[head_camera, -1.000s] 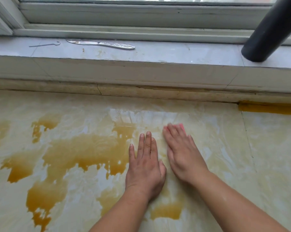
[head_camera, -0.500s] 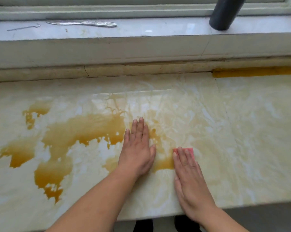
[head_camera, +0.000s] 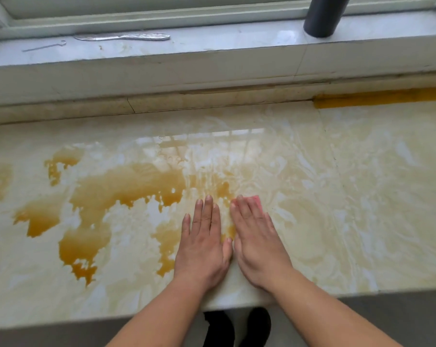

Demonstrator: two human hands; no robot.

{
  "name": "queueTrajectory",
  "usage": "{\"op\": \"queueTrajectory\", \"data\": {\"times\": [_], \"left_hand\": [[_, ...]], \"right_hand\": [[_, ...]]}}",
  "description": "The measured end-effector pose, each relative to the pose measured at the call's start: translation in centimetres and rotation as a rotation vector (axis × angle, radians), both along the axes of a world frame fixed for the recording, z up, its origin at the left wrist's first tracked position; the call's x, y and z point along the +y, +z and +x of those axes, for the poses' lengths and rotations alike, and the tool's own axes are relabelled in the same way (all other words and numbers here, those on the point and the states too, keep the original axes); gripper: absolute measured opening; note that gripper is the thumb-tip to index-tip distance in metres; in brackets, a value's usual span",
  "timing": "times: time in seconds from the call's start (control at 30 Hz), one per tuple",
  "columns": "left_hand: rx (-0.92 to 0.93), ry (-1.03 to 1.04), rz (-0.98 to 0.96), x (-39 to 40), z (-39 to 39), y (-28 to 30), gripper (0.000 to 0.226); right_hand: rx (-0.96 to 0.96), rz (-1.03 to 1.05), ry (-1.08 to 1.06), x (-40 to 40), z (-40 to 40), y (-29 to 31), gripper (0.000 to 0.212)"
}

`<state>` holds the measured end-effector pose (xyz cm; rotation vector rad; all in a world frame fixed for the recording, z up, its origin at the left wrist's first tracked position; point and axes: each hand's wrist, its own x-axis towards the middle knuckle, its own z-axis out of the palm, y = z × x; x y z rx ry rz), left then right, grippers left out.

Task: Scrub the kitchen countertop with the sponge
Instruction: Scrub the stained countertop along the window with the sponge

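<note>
head view: only camera, looks down on the countertop (head_camera: 362,196) under a window sill (head_camera: 211,50).
right hand (head_camera: 258,242): flat, fingers straight, pressing the sponge (head_camera: 255,199) onto the counter; no curl round it.
sponge: pink, mostly hidden under the fingers, only the far corner shows; size unclear.
left hand (head_camera: 203,244): flat on the bare counter just beside the right hand, thumbs near touching, holds nothing.
spill (head_camera: 121,189): amber puddle, thick left of the hands, reaching to the left edge.
done: right part looks wiped, only pale streaks.
left: whole left puddle, plus a yellow strip (head_camera: 382,97) along the back edge at right.
progress: roughly half, my estimate.
sill: knife (head_camera: 123,37), wire hook (head_camera: 45,46), dark pipe (head_camera: 322,16).
</note>
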<state>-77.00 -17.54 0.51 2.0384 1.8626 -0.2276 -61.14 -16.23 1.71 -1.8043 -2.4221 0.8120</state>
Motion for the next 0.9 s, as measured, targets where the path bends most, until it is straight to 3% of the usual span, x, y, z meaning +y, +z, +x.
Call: {"op": "queueTrajectory", "data": {"times": [0.13,0.33,0.57,0.77,0.9], "left_hand": [[0.037,-0.003,0.003,0.1,0.0,-0.1,0.081],[0.044,0.006,0.026,0.0,0.1,-0.1,0.082],[0.041,0.005,0.032,0.0,0.1,0.0,0.083],[0.015,0.005,0.030,0.0,0.0,-0.2,0.083],[0.017,-0.002,0.022,0.1,0.0,-0.3,0.084]], "right_hand": [[0.025,-0.021,-0.003,5.4,-1.6,0.5,0.070],[0.025,0.034,0.064,-2.1,1.3,0.1,0.069],[0.039,-0.027,0.024,10.0,-3.5,0.8,0.071],[0.081,0.051,0.106,-0.1,1.2,0.2,0.068],[0.032,-0.009,0.050,3.6,0.0,0.1,0.067]]}}
